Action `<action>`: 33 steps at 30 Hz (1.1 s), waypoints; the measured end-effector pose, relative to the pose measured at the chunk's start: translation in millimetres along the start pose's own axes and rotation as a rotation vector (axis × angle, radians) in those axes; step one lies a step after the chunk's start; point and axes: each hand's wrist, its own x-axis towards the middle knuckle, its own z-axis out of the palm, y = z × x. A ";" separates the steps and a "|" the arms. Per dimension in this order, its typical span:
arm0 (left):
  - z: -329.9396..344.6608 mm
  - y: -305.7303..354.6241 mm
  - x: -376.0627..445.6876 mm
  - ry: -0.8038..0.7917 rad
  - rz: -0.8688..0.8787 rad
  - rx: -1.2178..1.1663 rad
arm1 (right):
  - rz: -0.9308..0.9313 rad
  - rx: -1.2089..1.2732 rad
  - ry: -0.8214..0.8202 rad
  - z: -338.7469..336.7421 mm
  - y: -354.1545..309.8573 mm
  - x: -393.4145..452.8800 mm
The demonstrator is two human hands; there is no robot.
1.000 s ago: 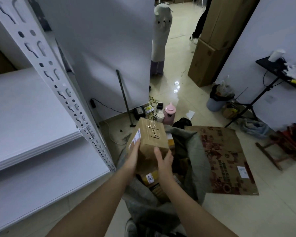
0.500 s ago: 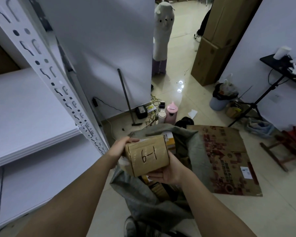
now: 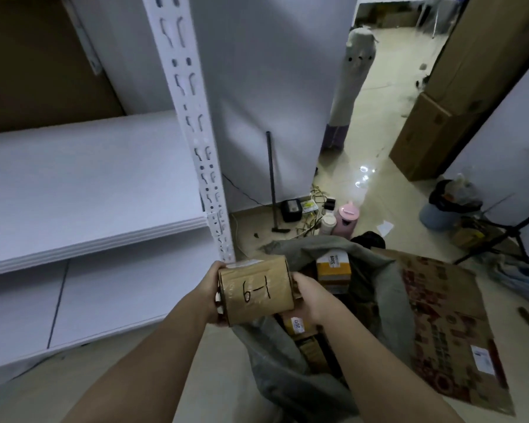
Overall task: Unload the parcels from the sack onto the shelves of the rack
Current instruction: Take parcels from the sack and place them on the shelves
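The rack (image 3: 193, 123) stands at your left with two white shelves in view, the upper shelf (image 3: 83, 190) and the lower shelf (image 3: 104, 294); neither shows a parcel on the parts you can see, so the unloading reads as barely begun. The grey sack (image 3: 290, 380) sits open on the floor below your arms, and several parcels remain inside it, among them a labelled yellow-topped parcel (image 3: 333, 265) near its far rim and another labelled parcel (image 3: 297, 325) deeper down. You hold the box marked "6-1" (image 3: 257, 291) in the air above the sack's near-left edge, just right of the rack's front post, with its marked face turned up toward you. Your left hand (image 3: 209, 296) grips its left end, fingers curled around the edge; your right hand (image 3: 310, 297) cups its right end, though the box hides most of those fingers and you cannot tell exactly how they lie. Compared with half a second ago, the box sits in much the same two-handed hold, while your view has swung left and up, so the rack post and shelves now fill far more of the field. What is left: shelving this box, then the rest of the sack.
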 end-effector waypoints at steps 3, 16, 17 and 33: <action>-49.8 -4.2 -4.1 0.018 0.008 -0.043 | 0.023 -0.024 -0.113 47.3 5.2 -12.0; -345.3 -66.8 -98.8 0.066 0.290 -0.402 | -0.060 -0.369 -0.303 343.1 132.2 -79.1; -368.1 -72.4 -109.5 0.055 0.327 -0.436 | -0.051 -0.380 -0.334 366.9 144.3 -87.2; -743.3 -124.7 -110.6 0.674 0.541 -0.873 | -0.334 -0.656 -0.730 686.6 261.5 -200.2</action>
